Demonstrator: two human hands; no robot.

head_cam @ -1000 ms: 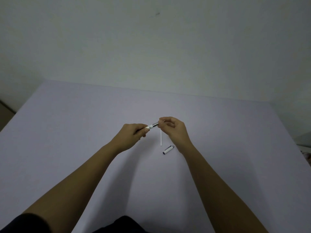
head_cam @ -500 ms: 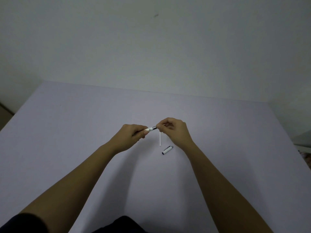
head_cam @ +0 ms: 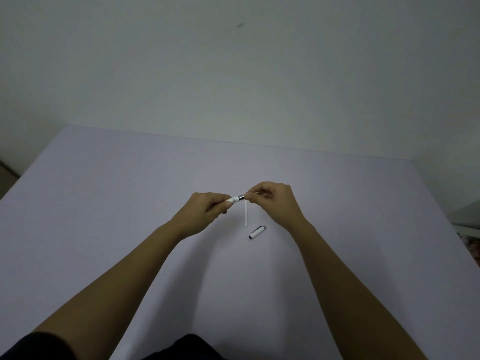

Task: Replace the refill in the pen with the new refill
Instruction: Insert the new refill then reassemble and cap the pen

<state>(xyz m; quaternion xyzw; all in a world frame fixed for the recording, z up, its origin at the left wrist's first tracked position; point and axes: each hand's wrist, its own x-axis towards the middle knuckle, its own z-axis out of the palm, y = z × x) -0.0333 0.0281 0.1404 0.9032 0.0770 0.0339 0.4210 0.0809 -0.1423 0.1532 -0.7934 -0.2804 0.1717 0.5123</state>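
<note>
On a purple table (head_cam: 130,203) lie a refill (head_cam: 246,213) and a cap (head_cam: 257,232). Both hands, left (head_cam: 205,207) and right (head_cam: 275,201), pinch the pen (head_cam: 237,198). Its tip seems hidden under the right fingers.

Only the white refill (head_cam: 246,213) and pen cap (head_cam: 257,232) lie on my table (head_cam: 104,190), just near my hands; everywhere else stays open.

A plain, dimly lit indoor room, with nothing that marks it as a home, office or lab. A large table (head_cam: 130,203) covered in a smooth pale lilac surface fills the lower view and meets a bare off-white wall (head_cam: 233,74) bearing one small dark mark (head_cam: 240,25).
</note>
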